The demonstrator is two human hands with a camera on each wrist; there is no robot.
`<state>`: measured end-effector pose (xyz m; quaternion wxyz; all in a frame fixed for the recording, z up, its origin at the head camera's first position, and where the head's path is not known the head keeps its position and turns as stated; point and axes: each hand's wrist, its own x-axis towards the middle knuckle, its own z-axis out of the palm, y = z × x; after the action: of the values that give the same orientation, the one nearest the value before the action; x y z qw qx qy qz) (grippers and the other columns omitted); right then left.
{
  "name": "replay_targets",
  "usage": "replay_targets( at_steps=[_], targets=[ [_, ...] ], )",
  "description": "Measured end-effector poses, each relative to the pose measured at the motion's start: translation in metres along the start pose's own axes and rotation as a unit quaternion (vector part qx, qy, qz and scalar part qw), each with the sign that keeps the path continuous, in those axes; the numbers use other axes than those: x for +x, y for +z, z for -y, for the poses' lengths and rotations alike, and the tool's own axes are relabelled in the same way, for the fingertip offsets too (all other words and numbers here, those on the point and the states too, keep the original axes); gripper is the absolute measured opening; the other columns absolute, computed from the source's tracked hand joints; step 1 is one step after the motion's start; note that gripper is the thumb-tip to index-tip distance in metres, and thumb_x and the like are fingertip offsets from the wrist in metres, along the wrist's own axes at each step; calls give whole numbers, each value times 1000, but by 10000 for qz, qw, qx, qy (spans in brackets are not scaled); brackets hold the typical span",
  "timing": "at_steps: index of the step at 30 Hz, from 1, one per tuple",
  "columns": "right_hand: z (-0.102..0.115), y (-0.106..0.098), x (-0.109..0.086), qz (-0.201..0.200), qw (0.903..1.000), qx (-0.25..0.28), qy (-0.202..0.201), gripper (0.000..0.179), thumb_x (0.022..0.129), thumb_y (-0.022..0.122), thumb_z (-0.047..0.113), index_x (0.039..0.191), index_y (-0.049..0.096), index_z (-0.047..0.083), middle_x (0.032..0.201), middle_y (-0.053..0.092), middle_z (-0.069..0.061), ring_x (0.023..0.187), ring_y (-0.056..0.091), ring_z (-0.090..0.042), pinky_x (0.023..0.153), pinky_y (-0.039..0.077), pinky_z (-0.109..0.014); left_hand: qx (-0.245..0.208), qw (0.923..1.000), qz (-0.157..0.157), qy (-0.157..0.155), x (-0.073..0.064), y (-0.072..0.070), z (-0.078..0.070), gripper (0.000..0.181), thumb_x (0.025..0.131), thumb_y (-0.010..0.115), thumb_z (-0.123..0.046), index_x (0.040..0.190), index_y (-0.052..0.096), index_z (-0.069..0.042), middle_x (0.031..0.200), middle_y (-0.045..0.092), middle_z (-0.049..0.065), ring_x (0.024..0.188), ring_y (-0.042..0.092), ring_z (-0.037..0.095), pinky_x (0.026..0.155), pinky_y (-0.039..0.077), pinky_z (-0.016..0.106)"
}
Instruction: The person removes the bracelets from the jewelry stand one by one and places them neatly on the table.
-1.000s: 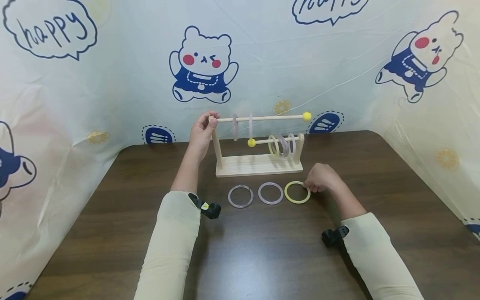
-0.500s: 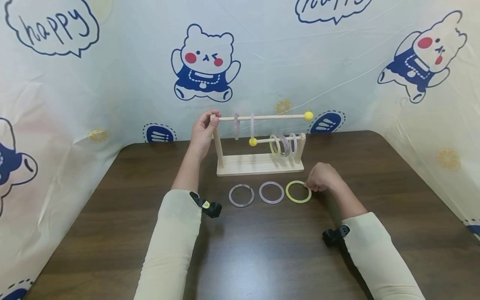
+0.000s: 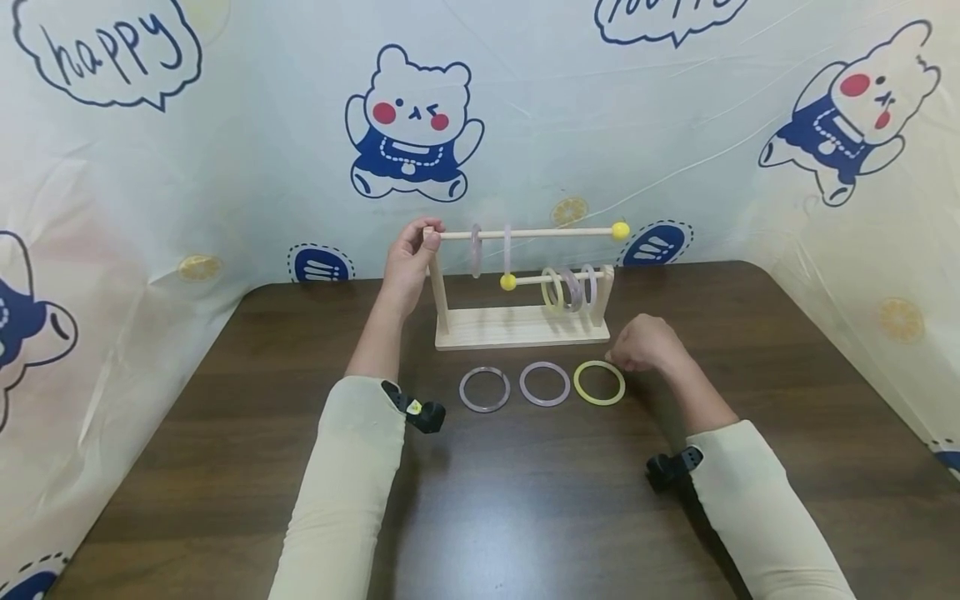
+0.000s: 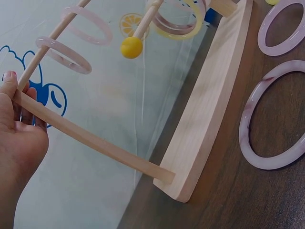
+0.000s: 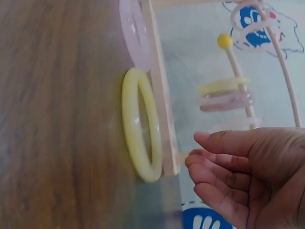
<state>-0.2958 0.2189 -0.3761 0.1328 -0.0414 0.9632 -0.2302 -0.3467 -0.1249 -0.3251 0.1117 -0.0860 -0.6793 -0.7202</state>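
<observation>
My left hand (image 3: 408, 258) grips the top of the left post of a pale wooden bangle stand (image 3: 525, 328), its thumb at the joint with the upper rod. A pinkish bangle (image 4: 64, 55) and a paler one hang on that rod; a yellow bangle (image 3: 545, 293) and lilac ones hang on the shorter lower rod. In front of the stand a mottled purple bangle (image 3: 484, 409), a lilac bangle (image 3: 545, 403) and a yellow bangle (image 3: 600, 402) lie in a row. Just beside the last one is my right hand (image 3: 647, 343), fingers loosely bent, holding nothing in the right wrist view.
Yellow balls (image 3: 620, 231) cap the free ends of both rods. The dark wooden table (image 3: 495, 517) reaches back to a printed backdrop (image 3: 300, 150) close behind the stand. Each wrist wears a small black camera (image 3: 426, 417).
My right hand has let go of the flat yellow bangle and risen slightly away from it. The left hand keeps its grip on the stand; the head view has shifted slightly.
</observation>
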Motion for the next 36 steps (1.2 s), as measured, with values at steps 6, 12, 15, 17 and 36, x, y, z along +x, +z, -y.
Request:
replay_targets(
  at_steps=[6, 12, 15, 17, 36],
  targets=[
    [21, -6, -1, -283, 9993, -46, -225, 18, 77, 69, 22, 67, 72, 6, 57, 59, 0, 61, 53, -20, 52, 40, -29, 89, 10000, -9, 10, 1, 0, 1, 32, 91, 55, -24, 119, 54, -9, 119, 55, 3, 117, 44, 13, 102, 31, 32],
    [48, -15, -2, -655, 9954, 181, -675, 15, 78, 70, 21, 75, 74, 7, 58, 60, 0, 60, 53, -18, 52, 40, -29, -63, 10000, -39, 23, 1, 0, 1, 27, 91, 55, -21, 115, 56, -9, 117, 55, 5, 117, 44, 15, 101, 31, 31],
    [61, -20, -2, -864, 9907, 326, -998, 14, 80, 70, 22, 79, 74, 8, 59, 60, 0, 58, 52, -17, 52, 39, -29, -47, 10000, -30, 26, 2, 1, 1, 25, 91, 55, -21, 114, 57, -11, 117, 55, 5, 117, 44, 15, 101, 31, 31],
    [70, -23, -2, -970, 9872, 453, -1180, 15, 80, 71, 22, 81, 74, 8, 62, 63, -2, 60, 52, -17, 53, 40, -30, -52, 10000, -17, 37, 2, 1, 1, 25, 91, 55, -21, 114, 56, -10, 117, 55, 5, 117, 44, 15, 101, 31, 31],
    [140, -29, 23, -1511, 9633, 1705, -1423, 31, 83, 70, 35, 103, 71, 11, 97, 68, -5, 91, 61, -20, 78, 48, -36, -122, 9999, -18, 23, -1, 1, 0, 25, 91, 54, -20, 114, 56, -10, 116, 54, 4, 116, 44, 16, 101, 31, 31]
  ],
)
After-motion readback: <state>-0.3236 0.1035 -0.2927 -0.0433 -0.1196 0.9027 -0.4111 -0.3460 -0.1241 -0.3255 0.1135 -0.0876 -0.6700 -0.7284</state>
